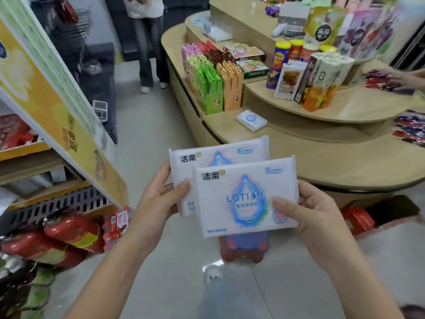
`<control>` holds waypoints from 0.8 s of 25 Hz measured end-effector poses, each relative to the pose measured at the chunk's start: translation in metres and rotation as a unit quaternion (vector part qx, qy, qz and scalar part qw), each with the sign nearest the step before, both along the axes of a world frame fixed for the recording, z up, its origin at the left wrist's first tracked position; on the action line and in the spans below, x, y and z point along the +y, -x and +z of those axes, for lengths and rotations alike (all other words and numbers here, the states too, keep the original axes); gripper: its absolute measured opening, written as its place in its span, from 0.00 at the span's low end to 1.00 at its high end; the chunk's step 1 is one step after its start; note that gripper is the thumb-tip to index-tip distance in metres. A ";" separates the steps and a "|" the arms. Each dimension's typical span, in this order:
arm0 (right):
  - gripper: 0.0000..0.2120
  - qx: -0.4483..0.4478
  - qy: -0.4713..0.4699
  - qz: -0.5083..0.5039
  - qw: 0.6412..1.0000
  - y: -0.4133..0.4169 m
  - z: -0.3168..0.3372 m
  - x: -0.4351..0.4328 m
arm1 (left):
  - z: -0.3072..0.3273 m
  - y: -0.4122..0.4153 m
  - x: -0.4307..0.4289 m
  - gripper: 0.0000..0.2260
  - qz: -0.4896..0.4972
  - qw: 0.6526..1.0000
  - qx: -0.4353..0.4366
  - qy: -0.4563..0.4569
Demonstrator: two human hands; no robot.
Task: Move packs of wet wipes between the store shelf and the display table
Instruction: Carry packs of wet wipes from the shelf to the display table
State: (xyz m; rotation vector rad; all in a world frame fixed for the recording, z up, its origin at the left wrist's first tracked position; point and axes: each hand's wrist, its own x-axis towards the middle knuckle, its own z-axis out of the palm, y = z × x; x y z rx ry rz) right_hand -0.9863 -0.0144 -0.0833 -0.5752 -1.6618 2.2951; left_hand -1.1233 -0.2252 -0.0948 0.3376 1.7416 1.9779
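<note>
I hold two white wet-wipe packs with a blue drop print in front of me, above the floor. My left hand (161, 196) grips the rear pack (218, 153) by its left edge, thumb on its front. My right hand (305, 210) grips the front pack (241, 199) by its right edge, thumb on the print. The front pack overlaps the rear one. A third wipes pack (251, 119) lies flat on the lowest tier of the wooden display table (322, 162), ahead and to the right. The store shelf (30, 157) stands at my left.
The table's tiers carry upright snack boxes (213, 79), crisp tubes (281, 58) and tissue rolls (326, 79). Another person's hand (404, 77) touches packets at the far right. A person (149, 42) stands in the aisle behind. Red bottles (66, 236) lie by the shelf foot, a red stool (358, 219) under the table.
</note>
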 end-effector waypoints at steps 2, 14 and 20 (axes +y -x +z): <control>0.16 -0.013 0.020 0.009 1.000 0.051 -0.003 0.024 | -0.004 0.050 0.019 0.23 0.023 1.000 -0.002 0.007; 0.19 -0.086 0.072 -0.119 0.987 0.284 -0.047 0.130 | -0.061 0.345 0.117 0.16 -0.020 0.995 -0.047 0.089; 0.18 -0.092 0.134 -0.263 0.951 0.360 -0.075 0.153 | -0.088 0.481 0.220 0.18 -0.193 0.972 -0.040 0.129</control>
